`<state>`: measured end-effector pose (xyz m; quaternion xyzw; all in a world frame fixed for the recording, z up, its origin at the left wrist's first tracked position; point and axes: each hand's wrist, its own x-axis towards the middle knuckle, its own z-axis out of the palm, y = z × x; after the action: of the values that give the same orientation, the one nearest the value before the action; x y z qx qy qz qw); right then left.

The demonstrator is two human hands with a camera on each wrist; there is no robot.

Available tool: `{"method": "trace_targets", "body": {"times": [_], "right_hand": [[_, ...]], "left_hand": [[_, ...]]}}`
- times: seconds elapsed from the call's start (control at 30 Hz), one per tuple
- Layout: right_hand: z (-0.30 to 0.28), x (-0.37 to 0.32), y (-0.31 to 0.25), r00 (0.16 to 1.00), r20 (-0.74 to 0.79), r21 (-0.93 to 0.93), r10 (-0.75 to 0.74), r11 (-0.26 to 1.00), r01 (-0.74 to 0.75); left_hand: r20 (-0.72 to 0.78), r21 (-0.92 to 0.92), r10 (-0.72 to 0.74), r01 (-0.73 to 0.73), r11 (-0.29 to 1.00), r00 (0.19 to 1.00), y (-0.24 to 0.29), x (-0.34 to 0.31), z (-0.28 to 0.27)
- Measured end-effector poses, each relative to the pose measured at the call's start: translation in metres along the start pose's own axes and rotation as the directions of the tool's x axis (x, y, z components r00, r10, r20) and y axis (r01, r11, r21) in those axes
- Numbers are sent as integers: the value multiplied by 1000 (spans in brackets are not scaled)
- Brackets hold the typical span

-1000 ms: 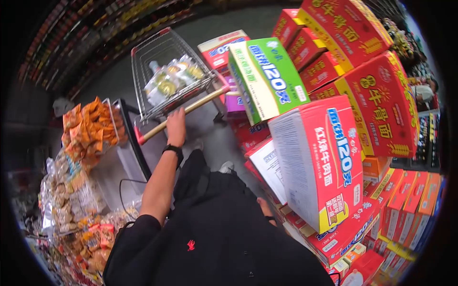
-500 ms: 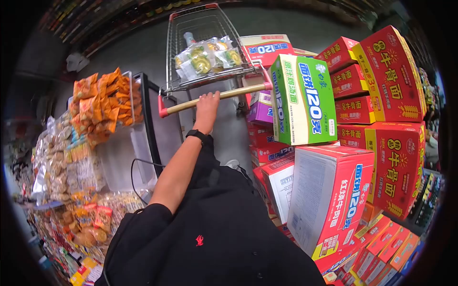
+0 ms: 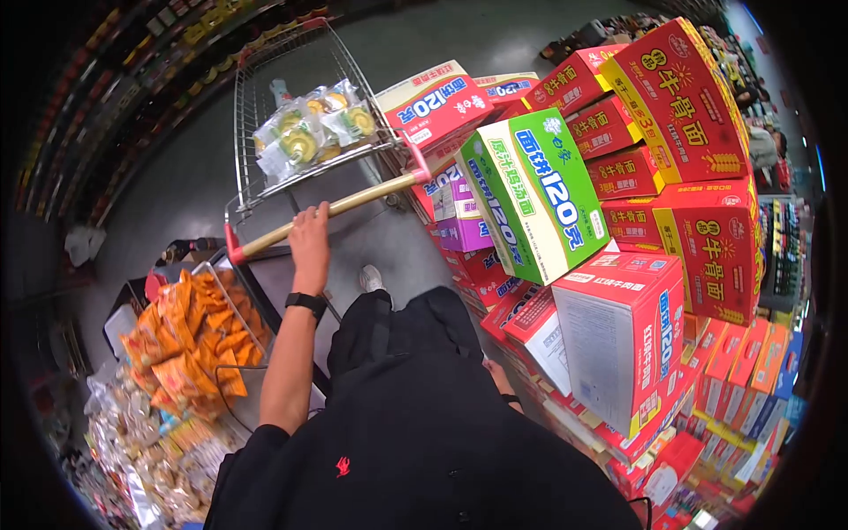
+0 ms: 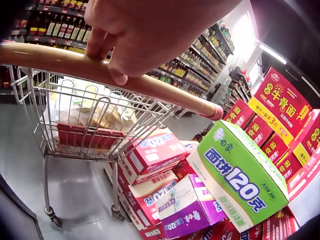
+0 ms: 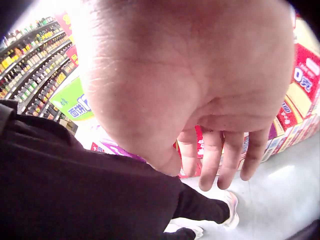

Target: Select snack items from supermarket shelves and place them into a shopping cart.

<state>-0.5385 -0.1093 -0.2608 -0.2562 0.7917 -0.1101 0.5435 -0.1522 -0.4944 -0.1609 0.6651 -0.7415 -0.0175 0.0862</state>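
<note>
My left hand (image 3: 310, 249) lies over the wooden handle (image 3: 371, 195) of a metal shopping cart (image 3: 296, 102); in the left wrist view its fingers (image 4: 102, 45) curl round the bar. Clear bags of round greenish-yellow items (image 3: 300, 144) lie in the cart's basket. My right hand (image 3: 500, 378) hangs at my side, partly hidden by the black shirt in the head view. The right wrist view shows that hand (image 5: 190, 85) holding nothing, with its fingers (image 5: 212, 160) loosely bent downward beside the dark trousers.
Stacked noodle cartons, including a green one (image 3: 539, 194) and a red one (image 3: 618, 336), stand close on the right. Orange snack bags (image 3: 190, 340) and other packets fill a display on the left. Shelves (image 3: 115, 79) of goods line the far side.
The cart and my left hand first shift right in the head view, then back left as the view turns. The left hand stays on the handle. The right hand shows again after being hidden.
</note>
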Motion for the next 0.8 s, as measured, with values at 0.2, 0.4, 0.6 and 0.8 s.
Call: {"method": "trace_targets", "body": {"times": [0.2, 0.4, 0.6, 0.8], "right_hand": [[21, 14, -85, 999, -31, -161, 16, 987, -21], [24, 73, -138, 994, 40, -10, 106, 994, -106], [50, 168, -210, 998, 56, 114, -1, 994, -5], [64, 218, -299, 999, 2, 163, 52, 985, -52]], "left_hand": [[10, -3, 129, -129, 992, 992, -102, 64, -9], [88, -26, 215, -213, 977, 973, -203, 139, -12], [195, 43, 150, -161, 986, 969, -284, 206, -21], [283, 188, 23, -79, 979, 959, -394, 268, -2]]}}
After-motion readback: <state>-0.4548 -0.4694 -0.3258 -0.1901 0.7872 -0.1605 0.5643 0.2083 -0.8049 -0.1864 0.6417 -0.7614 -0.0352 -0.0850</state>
